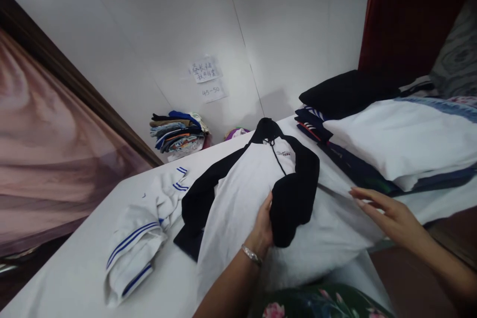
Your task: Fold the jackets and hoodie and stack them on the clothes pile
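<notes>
The hoodie's (pixel 238 194) body is spread around the left hand (pixel 263 224) — its hold on the bent-in black sleeve (pixel 292 211) hidden — the other sleeve (pixel 199 201) lies unfolded leftward, and the right hand (pixel 391 213), fingers loosely parted, looks empty.

Bright white ran down the hoodie (pixel 238 194) at the left hand (pixel 264 223), with black on its sleeves (pixel 294 208), hood (pixel 265 128) and drawstring (pixel 278 160)! Silver gleamed on the bracelet (pixel 251 254) just behind that hand. Out to its left, a white garment (pixel 134 218) flashed paired blue stripes against the white counter (pixel 74 278)! Beyond the right hand (pixel 391 211), plain white cloth (pixel 402 134) topped navy cloth (pixel 346 161), with solid black cloth (pixel 346 92) behind. Below the left hand, dark green fabric (pixel 301 300) burst with pink flowers (pixel 274 310)! Far left of it, the curtain (pixel 55 154) glowed dusty pink.
</notes>
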Demonstrator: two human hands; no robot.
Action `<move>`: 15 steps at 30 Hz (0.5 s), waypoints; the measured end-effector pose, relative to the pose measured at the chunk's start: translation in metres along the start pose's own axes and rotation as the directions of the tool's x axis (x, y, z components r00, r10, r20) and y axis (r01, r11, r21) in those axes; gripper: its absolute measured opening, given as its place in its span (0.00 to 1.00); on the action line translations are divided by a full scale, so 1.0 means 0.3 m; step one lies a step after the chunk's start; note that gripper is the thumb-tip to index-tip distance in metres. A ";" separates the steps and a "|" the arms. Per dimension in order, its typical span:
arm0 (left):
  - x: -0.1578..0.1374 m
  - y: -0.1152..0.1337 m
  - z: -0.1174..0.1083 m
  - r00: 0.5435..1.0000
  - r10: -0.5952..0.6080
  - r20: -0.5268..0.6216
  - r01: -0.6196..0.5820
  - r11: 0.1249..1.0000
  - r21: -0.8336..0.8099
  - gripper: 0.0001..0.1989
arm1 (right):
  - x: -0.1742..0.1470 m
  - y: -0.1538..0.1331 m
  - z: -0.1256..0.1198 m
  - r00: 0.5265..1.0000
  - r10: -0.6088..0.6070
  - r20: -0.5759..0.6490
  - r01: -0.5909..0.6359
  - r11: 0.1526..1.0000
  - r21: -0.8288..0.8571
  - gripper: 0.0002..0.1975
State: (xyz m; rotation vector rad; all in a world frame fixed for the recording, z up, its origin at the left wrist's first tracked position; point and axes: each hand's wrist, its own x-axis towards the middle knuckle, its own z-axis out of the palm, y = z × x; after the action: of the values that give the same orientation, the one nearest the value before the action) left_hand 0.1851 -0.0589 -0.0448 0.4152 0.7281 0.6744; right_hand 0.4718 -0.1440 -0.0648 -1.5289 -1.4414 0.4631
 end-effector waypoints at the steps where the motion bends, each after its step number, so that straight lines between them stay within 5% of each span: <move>1: -0.006 0.008 -0.020 0.999 0.005 -0.052 -0.002 0.998 0.059 0.27 | -0.015 0.059 -0.011 0.999 0.035 0.014 -0.034 0.998 -0.056 0.23; 3: -0.016 0.025 -0.042 0.986 0.077 -0.151 -0.035 0.964 0.263 0.25 | -0.047 0.153 -0.026 0.998 0.038 0.051 -0.028 0.982 -0.187 0.28; 5: -0.027 0.041 -0.042 0.926 0.300 -0.230 -0.117 0.806 0.580 0.26 | -0.076 0.211 -0.035 0.998 -0.011 0.060 0.031 0.941 -0.338 0.31; 7: -0.037 0.045 -0.020 0.802 0.580 -0.145 -0.175 0.459 0.871 0.27 | -0.095 0.244 -0.038 0.997 -0.045 0.057 0.066 0.888 -0.455 0.34; 9: -0.043 0.027 0.016 0.734 0.675 0.076 -0.188 0.094 0.978 0.27 | -0.100 0.262 -0.035 0.997 -0.030 0.068 0.060 0.867 -0.495 0.34; 12: -0.031 -0.030 0.068 0.806 0.524 0.274 -0.207 -0.183 0.961 0.30 | -0.092 0.266 -0.026 0.997 0.022 0.068 0.012 0.887 -0.461 0.33; 15: 0.015 -0.062 0.086 0.881 0.442 0.169 -0.084 -0.205 0.975 0.24 | -0.081 0.239 -0.021 0.996 0.086 0.030 -0.069 0.930 -0.362 0.31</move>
State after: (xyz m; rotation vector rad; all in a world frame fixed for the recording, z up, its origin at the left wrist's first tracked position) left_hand 0.2141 -0.0721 -0.0398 2.1482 1.3858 0.3932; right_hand 0.5113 -0.1581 -0.1283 -1.8824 -1.5684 0.2896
